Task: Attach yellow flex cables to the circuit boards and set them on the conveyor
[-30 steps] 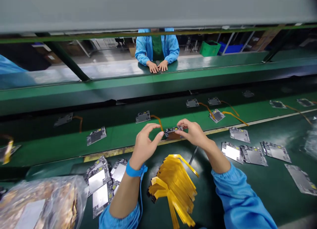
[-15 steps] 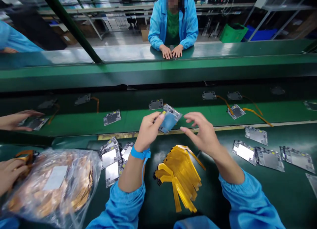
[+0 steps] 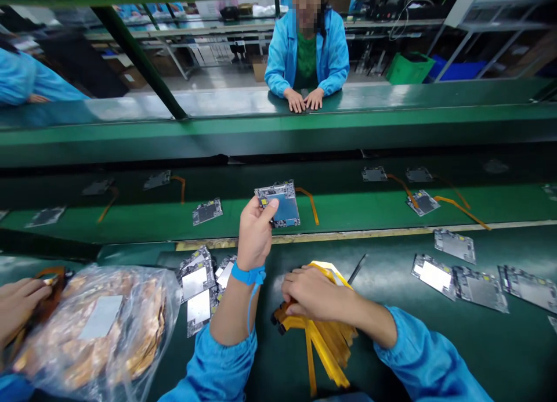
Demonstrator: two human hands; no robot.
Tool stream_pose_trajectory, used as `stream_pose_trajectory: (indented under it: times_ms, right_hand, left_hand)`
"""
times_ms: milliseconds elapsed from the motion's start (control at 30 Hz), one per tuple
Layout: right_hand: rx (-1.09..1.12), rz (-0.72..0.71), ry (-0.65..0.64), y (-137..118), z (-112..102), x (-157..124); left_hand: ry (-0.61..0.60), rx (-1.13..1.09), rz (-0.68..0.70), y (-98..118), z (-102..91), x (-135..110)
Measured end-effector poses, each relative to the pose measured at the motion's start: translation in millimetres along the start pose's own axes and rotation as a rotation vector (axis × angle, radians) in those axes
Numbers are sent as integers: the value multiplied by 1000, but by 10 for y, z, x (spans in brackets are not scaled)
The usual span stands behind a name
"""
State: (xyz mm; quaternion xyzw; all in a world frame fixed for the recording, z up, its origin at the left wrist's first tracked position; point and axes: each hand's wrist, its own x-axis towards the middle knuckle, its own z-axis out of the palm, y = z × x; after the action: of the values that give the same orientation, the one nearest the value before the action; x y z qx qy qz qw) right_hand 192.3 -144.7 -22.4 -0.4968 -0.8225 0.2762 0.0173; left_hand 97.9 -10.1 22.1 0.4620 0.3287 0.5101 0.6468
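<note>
My left hand (image 3: pixel 256 231), with a blue wrist strap, pinches a circuit board (image 3: pixel 285 209) between thumb and fingers above the green belt. A blue patch covers much of the board's face. An orange ribbon shows past its right side; I cannot tell whether it joins this board or one behind. My right hand (image 3: pixel 315 292) is lowered onto a fanned pile of yellow flex cables (image 3: pixel 333 350). Its curled fingers close on a cable near the dark connector ends, the fingertips partly hidden. Dark tweezers (image 3: pixel 357 268) lie just beyond the pile.
Boards, some with orange ribbons, lie along the belt (image 3: pixel 235 216). Stacked boards (image 3: pixel 198 283) sit left of my forearm, more boards (image 3: pixel 481 289) at right. A clear bag (image 3: pixel 100 326) of copper-coloured pieces lies beside another person's hand (image 3: pixel 21 303). A co-worker (image 3: pixel 307 54) sits opposite.
My right hand has come down from beside the board onto the cable pile. My left hand has turned the board more level. The other person's hand over the belt at left is gone.
</note>
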Motion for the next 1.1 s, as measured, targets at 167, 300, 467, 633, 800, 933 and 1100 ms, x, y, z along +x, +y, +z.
stream_pose_trajectory:
  times_ms: [167, 300, 467, 633, 800, 933, 1100]
  right_hand:
    - [103, -22, 55, 39, -95, -53]
    - [187, -60, 125, 73, -131, -95]
    - [287, -73, 270, 71, -288, -203]
    - [234, -31, 627, 98, -448, -363]
    - [-35, 41, 977, 153, -528, -465]
    - [-149, 109, 1033, 179, -545, -474]
    - [-143, 130, 989, 187, -530, -446]
  left_hand:
    - [-22, 7, 3, -37, -8, -5]
    - [-61, 95, 36, -72, -42, -6]
    - [-125, 266, 65, -30, -24, -46]
    - [-207, 575, 113, 41, 43, -105]
    - [-273, 712, 185, 27, 84, -143]
    - [-300, 764, 230, 3, 74, -158]
    - [-321, 820, 245, -1, 69, -172]
